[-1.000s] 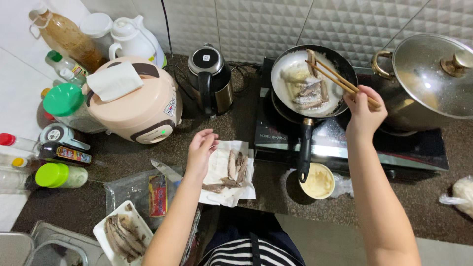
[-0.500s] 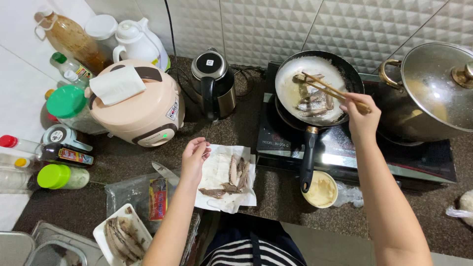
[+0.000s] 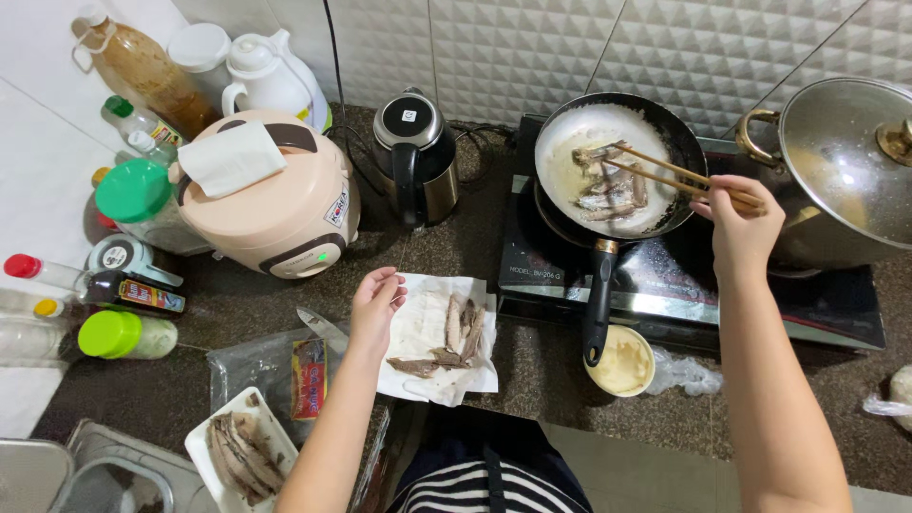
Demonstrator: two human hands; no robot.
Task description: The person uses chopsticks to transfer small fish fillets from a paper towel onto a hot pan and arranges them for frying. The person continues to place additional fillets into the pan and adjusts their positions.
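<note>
Head view: my right hand [image 3: 739, 226] has its fingers clamped on wooden chopsticks [image 3: 679, 174], tips on the fish [image 3: 608, 185] in the frying pan [image 3: 570, 133] at one o'clock. Left hand [image 3: 375, 306], fingers loosely apart, rests on the paper towel [image 3: 418, 332] at six o'clock.

Large steel pot [image 3: 845, 180] cut off by the right edge, contents hidden under its lid; white plastic bag [image 3: 893, 397] also cropped there. Metal sink [image 3: 85, 470] truncated at the lower left corner. Right hand [image 3: 739, 228] seen from the back, fingers on the chopsticks [image 3: 679, 174] concealed. Contents of the tan rice cooker [image 3: 271, 204] hidden; bottle labels at left too small to read
</note>
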